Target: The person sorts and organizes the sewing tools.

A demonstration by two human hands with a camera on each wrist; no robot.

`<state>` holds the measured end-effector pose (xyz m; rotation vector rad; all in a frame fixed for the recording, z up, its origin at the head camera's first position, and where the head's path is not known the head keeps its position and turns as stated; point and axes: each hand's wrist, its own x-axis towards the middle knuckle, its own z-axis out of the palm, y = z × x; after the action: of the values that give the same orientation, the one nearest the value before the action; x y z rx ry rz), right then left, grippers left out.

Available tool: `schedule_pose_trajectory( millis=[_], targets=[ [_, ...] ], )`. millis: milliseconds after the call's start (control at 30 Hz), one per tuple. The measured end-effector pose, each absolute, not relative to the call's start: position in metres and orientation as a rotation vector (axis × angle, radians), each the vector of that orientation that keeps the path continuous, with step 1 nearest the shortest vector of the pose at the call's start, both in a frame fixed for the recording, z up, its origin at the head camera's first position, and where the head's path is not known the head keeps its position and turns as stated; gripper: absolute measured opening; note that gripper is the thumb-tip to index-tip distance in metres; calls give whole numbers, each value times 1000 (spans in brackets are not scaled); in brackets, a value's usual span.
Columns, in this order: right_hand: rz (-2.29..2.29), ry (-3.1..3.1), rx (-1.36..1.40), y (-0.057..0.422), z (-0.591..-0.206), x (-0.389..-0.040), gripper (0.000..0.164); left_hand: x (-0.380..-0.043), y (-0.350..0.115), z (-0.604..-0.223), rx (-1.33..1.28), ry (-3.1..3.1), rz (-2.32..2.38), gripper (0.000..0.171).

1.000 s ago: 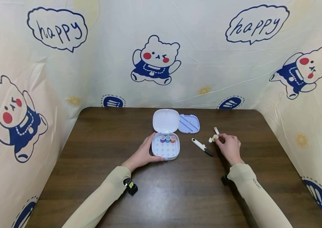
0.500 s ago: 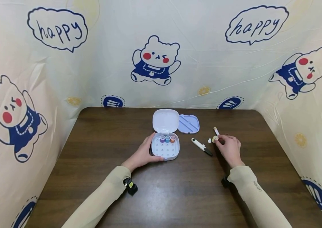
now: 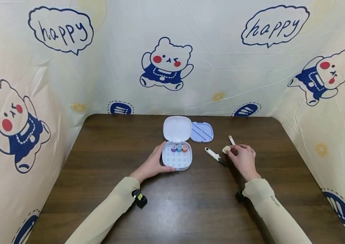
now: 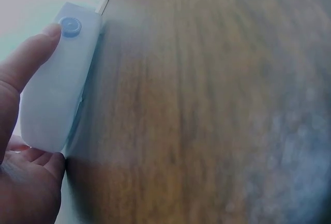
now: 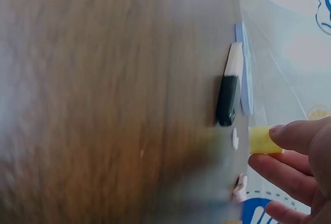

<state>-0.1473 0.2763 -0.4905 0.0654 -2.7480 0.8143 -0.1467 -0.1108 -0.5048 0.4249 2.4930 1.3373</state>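
Note:
My left hand (image 3: 150, 164) grips the side of a pale blue-white case (image 3: 176, 165) with its hinged lid standing up; its thumb lies by the round catch (image 4: 71, 27) in the left wrist view. Inside the case, purple, blue and orange spools (image 3: 179, 148) sit in a row on small pegs. My right hand (image 3: 244, 162) pinches a small yellow spool (image 5: 264, 140) between thumb and fingers, raised off the table in the right wrist view. Below it on the table lies a small white piece (image 5: 235, 139).
A slim white tool with a black end (image 3: 215, 156) lies between the case and my right hand. Behind is a lavender slotted tray (image 3: 202, 132). A small pale stick-like item (image 3: 231, 139) lies beyond my right fingers. Printed cloth (image 3: 215, 61) surrounds the brown table (image 3: 123, 142).
My right hand has shifted slightly to the left with the yellow spool, which now overlaps the small white piece in the head view. The left hand stays on the case.

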Motion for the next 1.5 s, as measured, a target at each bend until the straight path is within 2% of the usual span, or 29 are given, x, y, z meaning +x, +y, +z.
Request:
schedule_pose_trajectory(
  millis=[267, 1500],
  targets=[
    [824, -2821, 97, 259, -480, -144, 23, -148, -110, -505, 441, 2499, 1346, 128],
    [798, -2784, 298, 203, -464, -143, 15, -146, -109, -502, 420, 2503, 1323, 128]
  ],
)
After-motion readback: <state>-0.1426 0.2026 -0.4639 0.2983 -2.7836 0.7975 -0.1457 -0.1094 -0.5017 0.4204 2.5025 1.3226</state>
